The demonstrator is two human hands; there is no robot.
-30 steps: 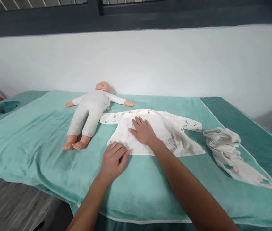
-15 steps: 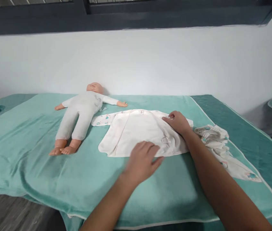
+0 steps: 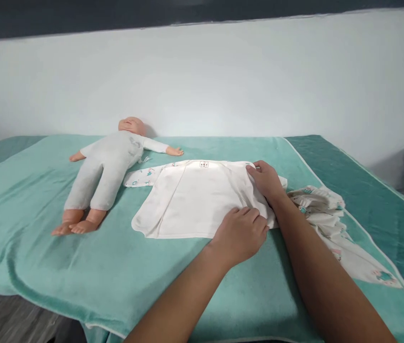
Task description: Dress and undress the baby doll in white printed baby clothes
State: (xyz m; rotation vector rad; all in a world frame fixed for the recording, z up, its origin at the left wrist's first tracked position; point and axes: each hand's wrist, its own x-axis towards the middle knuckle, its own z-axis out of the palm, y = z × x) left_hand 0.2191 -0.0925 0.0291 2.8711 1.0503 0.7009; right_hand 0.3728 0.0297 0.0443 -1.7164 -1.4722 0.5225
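A white baby shirt (image 3: pixel 191 200) lies spread open, plain inside up, on a green blanket (image 3: pixel 116 271). Its left sleeve (image 3: pixel 141 177), printed with small figures, sticks out to the side. At the shirt's upper right edge, my right hand (image 3: pixel 267 182) pinches the cloth between thumb and fingers. My left hand (image 3: pixel 241 236) is closed at the lower right part of the shirt, its curled fingers on the fabric; the fingertips are partly hidden. Most of the right sleeve is covered by my right hand and forearm.
A baby doll (image 3: pixel 107 157) in a white body lies on its back to the left, one arm stretched towards the shirt. Crumpled printed baby clothing (image 3: pixel 325 214) lies right of my right forearm. A white wall (image 3: pixel 205 85) rises behind the bed.
My left hand has moved right, from above the middle of the hem to the shirt's lower right part, and its fingers have closed. My right hand stays at the upper right edge. The view has tilted down slightly.
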